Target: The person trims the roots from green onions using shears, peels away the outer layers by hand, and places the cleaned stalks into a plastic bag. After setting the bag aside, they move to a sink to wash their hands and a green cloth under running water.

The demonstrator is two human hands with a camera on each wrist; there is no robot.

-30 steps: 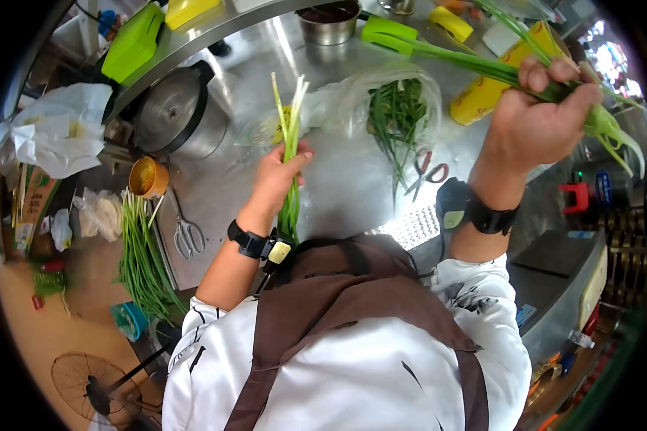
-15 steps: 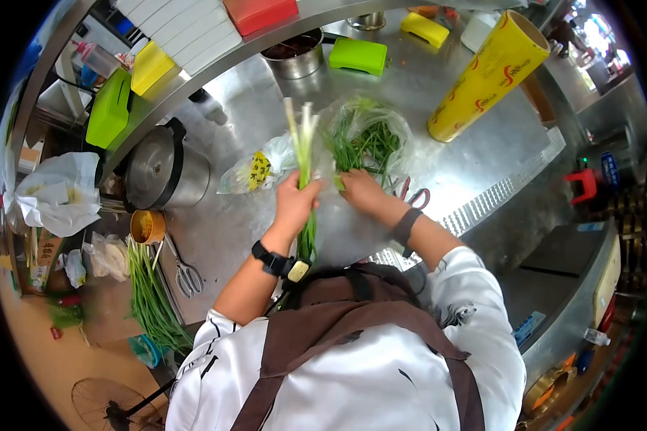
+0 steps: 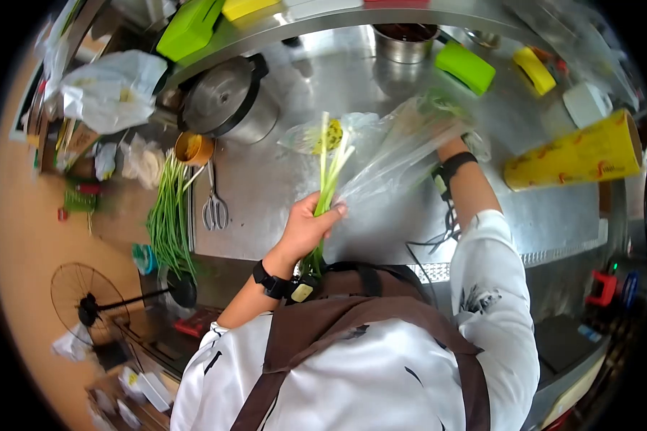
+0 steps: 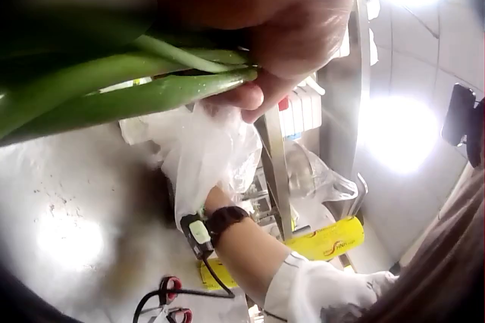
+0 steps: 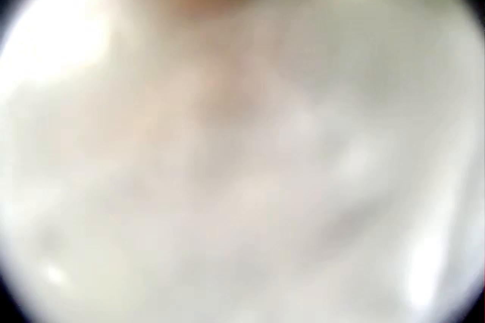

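My left hand (image 3: 305, 228) grips a few scallions (image 3: 328, 172), white ends up and green ends toward the apron. One side of a clear plastic bag (image 3: 395, 147) stretches to its fingers; in the left wrist view, bag film (image 4: 208, 141) hangs right beneath the fingertips. Reaching into that bag, my right hand (image 3: 449, 147) shows blurred through the plastic near some greens (image 3: 444, 106). Its fingers are veiled, so I cannot tell what they hold. Only hazy plastic fills the right wrist view.
More scallions (image 3: 171, 215) lie at the left beside grey scissors (image 3: 214, 208) and an orange cup (image 3: 194, 149). A lidded pot (image 3: 226, 97) stands behind. Yellow film roll (image 3: 579, 154) lies at right. Red-handled scissors (image 4: 173, 289) appear in the left wrist view.
My right hand has come down from the upper right, where it held scallions, and gone into the bag. The bag is now drawn out toward my left hand, which keeps its scallions.
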